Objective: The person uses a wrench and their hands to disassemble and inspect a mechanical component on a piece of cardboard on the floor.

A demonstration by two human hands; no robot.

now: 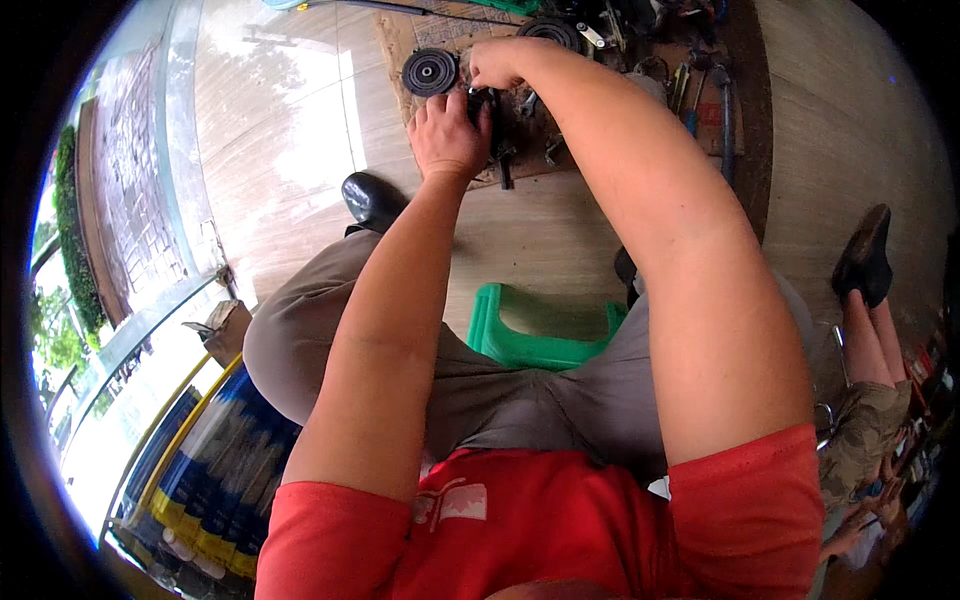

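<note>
My left hand (448,135) is closed on a dark mechanical part (484,112) on the work mat, its fingers over the part's left side and the thumb along the right. Just above it, the fingers of my right hand (494,63) are bent and pressed together close to the part's top end. Whatever those fingertips hold is hidden. A round black grooved wheel (430,72) lies flat beside my left fingertips. Partly behind my right hand is a second round black wheel (548,34). A small open-ended wrench (528,104) lies right of the part.
Loose tools with long handles (690,95) and metal parts (594,36) lie on the brown mat (752,130) at the upper right. A green plastic stool (540,350) is between my legs. Another person's shoe (864,255) rests on the tiled floor at right.
</note>
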